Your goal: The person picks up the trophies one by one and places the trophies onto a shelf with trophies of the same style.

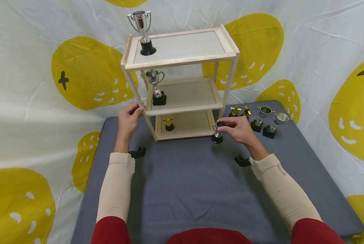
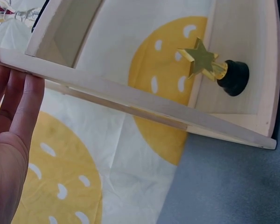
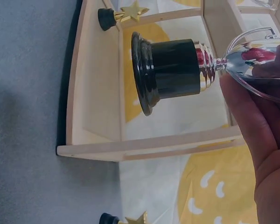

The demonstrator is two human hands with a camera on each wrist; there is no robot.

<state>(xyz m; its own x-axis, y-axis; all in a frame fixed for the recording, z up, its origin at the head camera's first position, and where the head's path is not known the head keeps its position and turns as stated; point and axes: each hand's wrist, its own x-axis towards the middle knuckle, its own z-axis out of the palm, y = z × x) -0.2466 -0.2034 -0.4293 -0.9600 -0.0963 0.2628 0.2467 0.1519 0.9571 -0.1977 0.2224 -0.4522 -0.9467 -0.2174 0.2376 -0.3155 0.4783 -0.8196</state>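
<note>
My right hand (image 1: pixel 238 130) pinches a small silver trophy cup (image 3: pixel 177 70) by its bowl, in front of the lower right corner of a wooden three-tier shelf (image 1: pixel 191 93). The cup's round black base hangs downward. My left hand (image 1: pixel 127 123) grips the shelf's left front post (image 2: pixel 107 95), near the middle tier; part of the thumb is out of the left wrist view. At the left of each tier stands one trophy: a silver cup (image 1: pixel 147 48) on top, another silver cup (image 1: pixel 159 98) in the middle, and a gold star trophy (image 1: pixel 169 126) at the bottom.
Right of the shelf, two gold star trophies (image 1: pixel 235 110) and two silver cups (image 1: pixel 269 131) with black bases stand on the grey table (image 1: pixel 182 176). A white curtain (image 1: pixel 26 67) with yellow fruit shapes hangs close behind and at both sides.
</note>
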